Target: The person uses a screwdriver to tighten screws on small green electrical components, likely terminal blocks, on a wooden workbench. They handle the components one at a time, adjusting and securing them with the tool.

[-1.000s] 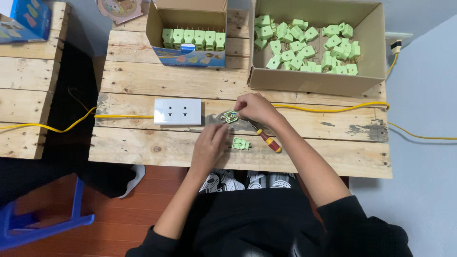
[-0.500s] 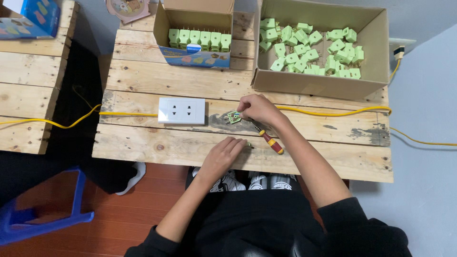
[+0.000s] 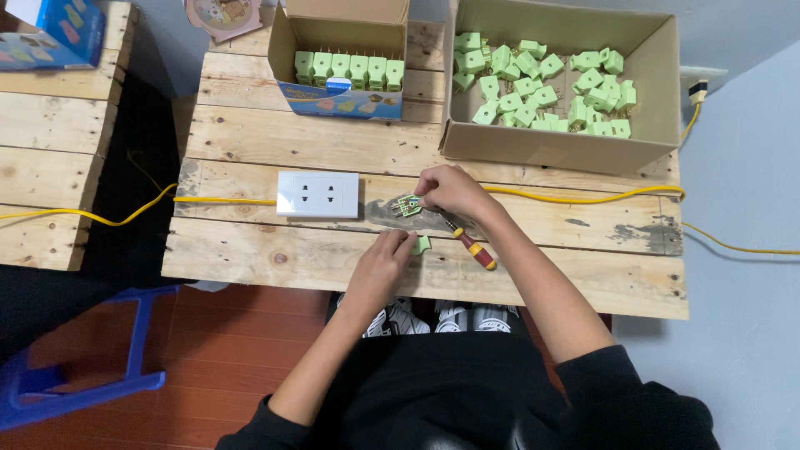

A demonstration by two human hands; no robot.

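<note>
A small green plug piece (image 3: 422, 244) lies flat on the wooden pallet table (image 3: 583, 267), just at the fingertips of my left hand (image 3: 385, 260), which rests palm down, fingers loosely curled toward it. Up and slightly left of it, my right hand (image 3: 450, 190) pinches an opened green plug with metal prongs (image 3: 407, 205) against the boards. A red-and-yellow screwdriver (image 3: 468, 242) lies beside the loose piece, its long axis slanting from under my right hand down toward my right forearm. My left hand is nearer the piece.
</note>
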